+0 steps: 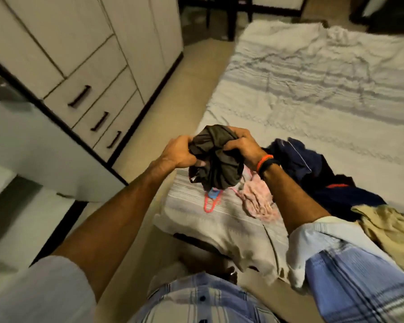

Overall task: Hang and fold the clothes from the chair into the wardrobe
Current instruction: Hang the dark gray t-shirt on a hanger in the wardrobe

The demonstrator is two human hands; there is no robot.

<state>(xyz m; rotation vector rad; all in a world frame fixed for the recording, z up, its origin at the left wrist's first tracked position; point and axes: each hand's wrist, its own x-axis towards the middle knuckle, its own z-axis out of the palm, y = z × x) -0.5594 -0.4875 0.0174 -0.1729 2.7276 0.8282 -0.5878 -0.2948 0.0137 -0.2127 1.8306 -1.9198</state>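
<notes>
A bed (313, 73) is stretching across the right side, wearing a rumpled, pale striped cover. Near its lower corner a heap of dark navy clothes (317, 173) is lying on the cover, with a tan garment (387, 231) sitting just beside it toward the lower right. A crumpled pink garment (258, 201) is resting near the bed's edge, and a coral-coloured hanger (211, 202) is lying just beside that. The bed is standing on a beige tiled floor (173, 94).

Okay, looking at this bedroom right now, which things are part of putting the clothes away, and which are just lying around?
Part of the job:
- dark olive garment, bunched in left hand and right hand
- navy clothes
- tan garment
- pink garment
- wardrobe

Just lying about:
- bed
- pillow
- coral hanger, possibly for hanging
</notes>
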